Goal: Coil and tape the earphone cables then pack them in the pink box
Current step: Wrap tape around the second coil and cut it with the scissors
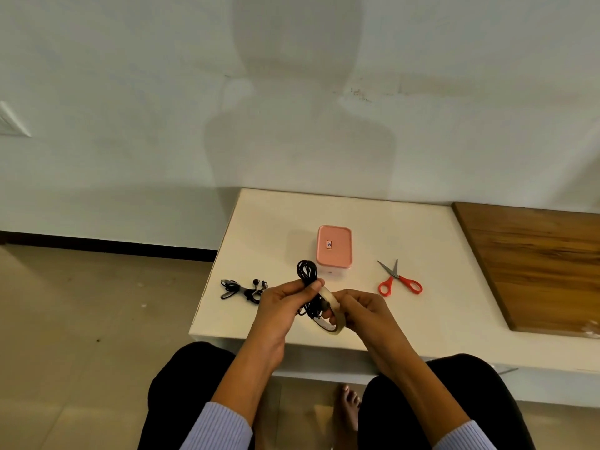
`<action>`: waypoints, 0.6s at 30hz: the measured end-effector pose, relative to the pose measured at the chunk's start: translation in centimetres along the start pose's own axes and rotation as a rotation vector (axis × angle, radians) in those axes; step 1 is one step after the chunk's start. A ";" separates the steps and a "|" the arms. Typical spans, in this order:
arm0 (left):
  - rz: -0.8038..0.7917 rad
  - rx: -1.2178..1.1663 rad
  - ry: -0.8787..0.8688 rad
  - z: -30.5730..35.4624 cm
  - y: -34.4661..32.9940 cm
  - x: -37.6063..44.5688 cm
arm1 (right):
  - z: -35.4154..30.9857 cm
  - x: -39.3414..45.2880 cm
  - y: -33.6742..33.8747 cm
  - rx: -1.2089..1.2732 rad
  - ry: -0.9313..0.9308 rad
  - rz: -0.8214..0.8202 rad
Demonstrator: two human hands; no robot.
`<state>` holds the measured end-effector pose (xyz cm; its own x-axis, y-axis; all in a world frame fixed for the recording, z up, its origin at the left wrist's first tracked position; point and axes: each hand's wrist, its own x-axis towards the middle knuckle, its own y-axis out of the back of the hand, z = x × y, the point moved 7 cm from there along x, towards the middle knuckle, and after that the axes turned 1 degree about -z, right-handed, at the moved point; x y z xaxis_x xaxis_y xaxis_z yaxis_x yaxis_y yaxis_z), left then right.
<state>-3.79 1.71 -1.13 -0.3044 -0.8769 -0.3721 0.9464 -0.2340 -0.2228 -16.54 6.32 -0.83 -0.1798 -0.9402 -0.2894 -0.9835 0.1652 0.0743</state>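
My left hand [285, 303] pinches a coiled black earphone cable [306, 272], whose loop sticks up above my fingers. Right beside it, my right hand [360, 311] grips a roll of beige tape [334, 311], held against the lower part of the coil. A second black earphone set [242, 290] lies loose on the white table, left of my hands. The pink box [334, 250] stands behind the hands with its lid on.
Red-handled scissors [399, 280] lie on the white table [454, 287], right of the box. A wooden board [535, 271] covers the table's right end. The table's left edge drops to a tiled floor. My knees and a bare foot are below the front edge.
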 end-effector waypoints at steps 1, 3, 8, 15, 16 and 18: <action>0.001 -0.014 0.008 0.0 0.0 0.0 | 0.0 0.0 0.0 0.019 0.001 -0.012; -0.001 -0.049 0.021 -0.1 0.1 0.1 | -0.1 0.0 -0.1 0.042 0.004 -0.034; 0.010 -0.080 0.044 -0.2 0.4 0.4 | -0.3 0.1 -0.2 0.029 0.014 -0.050; -0.001 -0.071 0.035 -0.2 0.7 0.6 | -0.3 -0.1 -0.2 0.003 0.015 -0.059; -0.006 -0.057 0.027 -0.1 0.7 0.6 | -0.2 -0.1 -0.2 0.012 0.007 -0.049; -0.027 -0.029 0.011 0.1 0.5 0.5 | -0.1 -0.1 -0.2 0.008 0.002 -0.032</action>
<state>-3.44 1.14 -1.37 -0.3315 -0.8656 -0.3754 0.9342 -0.2454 -0.2590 -16.34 6.32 -0.72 -0.1479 -0.9455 -0.2900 -0.9889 0.1370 0.0577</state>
